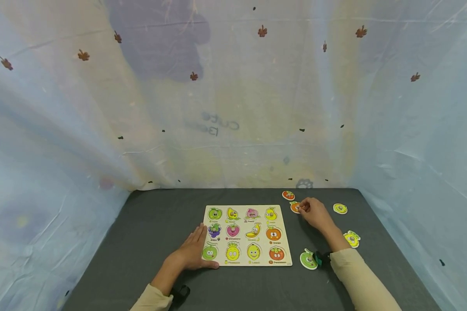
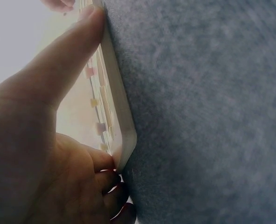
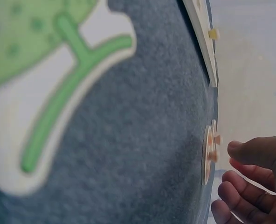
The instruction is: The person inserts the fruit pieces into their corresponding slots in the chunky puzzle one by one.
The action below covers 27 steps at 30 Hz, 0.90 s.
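Observation:
A wooden fruit peg puzzle board (image 1: 222, 242) lies on the dark table. My left hand (image 1: 194, 249) rests against its left side, fingers along that edge and thumb by the front corner; in the left wrist view the thumb (image 2: 68, 56) lies along the board's edge. My right hand (image 1: 316, 213) reaches to an orange puzzle piece (image 1: 294, 207) right of the board. In the right wrist view, a gap shows between its loosely bent fingers (image 3: 243, 193) and the piece's wooden knob (image 3: 214, 156). Just behind lies a red puzzle piece (image 1: 288, 195).
A round yellow piece (image 1: 340, 209) lies to the right, with a yellow pineapple-like piece (image 1: 351, 239) nearer. A green melon-like piece (image 1: 308, 260) lies beside the board's front right corner, close to the right wrist. A patterned curtain (image 1: 233, 164) hangs behind the table (image 1: 148, 233).

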Available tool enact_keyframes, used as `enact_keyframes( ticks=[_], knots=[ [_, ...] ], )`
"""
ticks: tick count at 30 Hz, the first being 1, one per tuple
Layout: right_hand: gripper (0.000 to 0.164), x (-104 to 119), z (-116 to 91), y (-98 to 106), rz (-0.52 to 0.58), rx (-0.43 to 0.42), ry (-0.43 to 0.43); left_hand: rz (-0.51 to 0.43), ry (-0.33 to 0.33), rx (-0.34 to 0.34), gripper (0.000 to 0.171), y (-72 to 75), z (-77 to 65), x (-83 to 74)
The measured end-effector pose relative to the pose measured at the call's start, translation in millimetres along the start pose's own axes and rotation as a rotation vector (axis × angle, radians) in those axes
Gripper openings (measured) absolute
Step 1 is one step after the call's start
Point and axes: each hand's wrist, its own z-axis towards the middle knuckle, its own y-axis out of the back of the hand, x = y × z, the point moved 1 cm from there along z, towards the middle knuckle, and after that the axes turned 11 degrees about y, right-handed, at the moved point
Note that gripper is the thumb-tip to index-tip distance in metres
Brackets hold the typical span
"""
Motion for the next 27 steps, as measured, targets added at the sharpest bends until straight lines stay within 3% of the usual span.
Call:
enact_keyframes(
  ticks=[27],
  knots=[
    [0.015,-10,17,-4,-0.01,0.072,-0.052,0.002,0.0,-0.006,0.136,-1.3,0.7,1.2]
  ],
)
